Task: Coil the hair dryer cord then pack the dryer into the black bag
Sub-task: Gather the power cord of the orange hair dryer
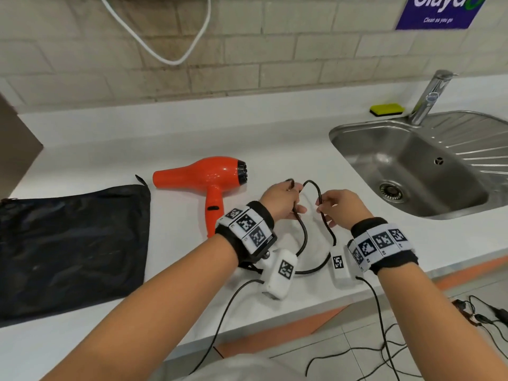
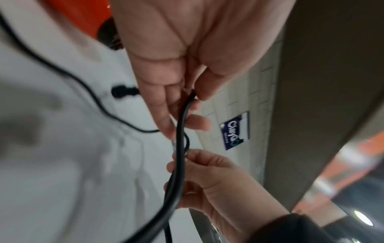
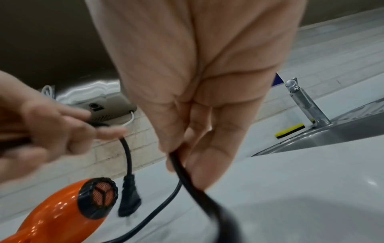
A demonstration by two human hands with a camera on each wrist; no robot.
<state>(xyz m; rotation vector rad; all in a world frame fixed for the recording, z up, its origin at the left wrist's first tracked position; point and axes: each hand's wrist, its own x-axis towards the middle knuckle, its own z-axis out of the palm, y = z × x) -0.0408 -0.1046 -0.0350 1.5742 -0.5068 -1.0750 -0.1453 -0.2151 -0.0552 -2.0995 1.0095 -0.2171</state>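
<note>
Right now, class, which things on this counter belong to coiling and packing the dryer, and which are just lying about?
Belongs to the job:
hair dryer
cord, held by left hand and right hand
black bag

Just lying about:
sponge
tap
sink
white cable

From the head view I cannot see where the cord [image 1: 303, 237] joins the hair dryer [image 1: 204, 178]: my left wrist covers the handle's lower end. The black bag [image 1: 74, 248] is cut off at the left edge, beside the hair dryer. In the left wrist view the hair dryer is a cropped orange patch. The blue sign's [image 1: 439, 9] top is cut off, its small print blurred.
</note>
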